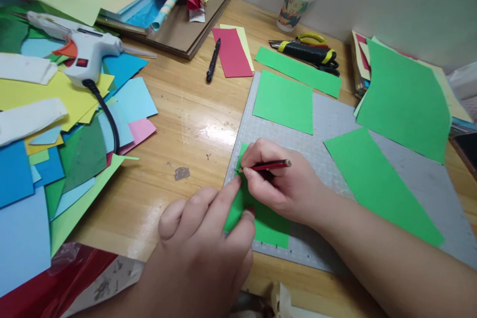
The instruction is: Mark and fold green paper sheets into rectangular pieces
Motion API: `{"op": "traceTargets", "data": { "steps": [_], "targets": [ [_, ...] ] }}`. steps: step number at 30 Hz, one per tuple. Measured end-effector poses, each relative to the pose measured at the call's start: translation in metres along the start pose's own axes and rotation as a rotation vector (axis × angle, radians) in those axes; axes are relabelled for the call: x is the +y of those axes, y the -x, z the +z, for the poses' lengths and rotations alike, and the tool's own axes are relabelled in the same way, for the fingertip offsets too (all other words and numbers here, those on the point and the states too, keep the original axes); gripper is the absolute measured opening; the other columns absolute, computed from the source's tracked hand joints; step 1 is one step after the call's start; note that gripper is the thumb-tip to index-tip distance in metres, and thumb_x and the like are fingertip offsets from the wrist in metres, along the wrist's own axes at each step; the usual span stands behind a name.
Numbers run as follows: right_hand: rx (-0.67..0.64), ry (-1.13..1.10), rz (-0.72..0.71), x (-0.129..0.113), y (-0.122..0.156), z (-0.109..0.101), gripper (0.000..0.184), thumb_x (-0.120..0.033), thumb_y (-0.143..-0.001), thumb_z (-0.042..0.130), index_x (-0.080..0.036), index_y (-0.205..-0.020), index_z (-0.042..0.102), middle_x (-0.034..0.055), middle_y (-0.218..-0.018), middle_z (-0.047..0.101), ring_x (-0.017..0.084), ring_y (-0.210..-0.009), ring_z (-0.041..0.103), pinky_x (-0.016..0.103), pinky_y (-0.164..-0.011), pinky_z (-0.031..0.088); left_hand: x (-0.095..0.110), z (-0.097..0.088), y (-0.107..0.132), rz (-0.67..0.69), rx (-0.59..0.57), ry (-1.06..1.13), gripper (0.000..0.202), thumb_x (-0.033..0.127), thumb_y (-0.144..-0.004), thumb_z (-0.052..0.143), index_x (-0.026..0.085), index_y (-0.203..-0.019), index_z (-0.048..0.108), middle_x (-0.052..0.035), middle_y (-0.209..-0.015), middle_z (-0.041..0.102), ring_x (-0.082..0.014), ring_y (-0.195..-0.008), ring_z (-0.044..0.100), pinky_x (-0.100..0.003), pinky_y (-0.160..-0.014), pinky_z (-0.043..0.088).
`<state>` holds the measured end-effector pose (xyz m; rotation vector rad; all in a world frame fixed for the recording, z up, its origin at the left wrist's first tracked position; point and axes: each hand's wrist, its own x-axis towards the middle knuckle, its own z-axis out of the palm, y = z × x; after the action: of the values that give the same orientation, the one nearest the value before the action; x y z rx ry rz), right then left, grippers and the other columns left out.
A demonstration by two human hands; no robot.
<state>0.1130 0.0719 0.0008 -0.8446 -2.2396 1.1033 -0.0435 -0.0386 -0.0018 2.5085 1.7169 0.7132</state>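
Observation:
My right hand (281,179) is closed around a short red-and-black pencil (274,164), whose tip meets the left edge of a green paper sheet (274,231). That sheet lies on a grey cutting mat (313,238). My left hand (208,233) presses the same sheet with its index finger and thumb apart, the index fingertip close to the pencil tip; its other fingers are bent. Beyond the hands lie a green rectangle (285,102) and a narrow green strip (298,72). A longer green piece (387,186) rests to the right.
A white glue gun (91,49) lies on heaped coloured paper (22,174) at left. A black pen (213,61) touches a red card (234,53). Behind the mat are black-and-yellow tools (305,52) and stacked paper cups (298,0). A paper stack (406,94) stands right.

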Motion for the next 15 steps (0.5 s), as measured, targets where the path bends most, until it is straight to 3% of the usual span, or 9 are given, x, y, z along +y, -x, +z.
{"op": "traceTargets", "data": {
  "steps": [9, 15],
  "targets": [
    [0.055, -0.053, -0.02, 0.0001, -0.0015, 0.0009, 0.009, -0.012, -0.085, 0.049, -0.019, -0.081, 0.049, -0.0008, -0.073, 0.053, 0.013, -0.067, 0.054, 0.027, -0.059, 0.045, 0.0015, -0.0007, -0.002, -0.01, -0.005, -0.006, 0.02, 0.027, -0.088, 0.05, 0.025, -0.092, 0.07, -0.0088, -0.12, 0.07, -0.0286, -0.094, 0.06, -0.045, -0.071, 0.041],
    [-0.013, 0.018, 0.017, -0.0033, -0.0003, 0.0, 0.013, -0.007, -0.081, 0.05, -0.02, -0.08, 0.048, -0.001, -0.074, 0.054, 0.012, -0.064, 0.051, 0.026, -0.058, 0.042, 0.0021, 0.0003, -0.0015, -0.041, -0.02, 0.011, 0.021, 0.029, -0.089, 0.05, 0.026, -0.09, 0.071, -0.0072, -0.121, 0.07, -0.028, -0.096, 0.059, -0.045, -0.075, 0.039]
  ]
}}
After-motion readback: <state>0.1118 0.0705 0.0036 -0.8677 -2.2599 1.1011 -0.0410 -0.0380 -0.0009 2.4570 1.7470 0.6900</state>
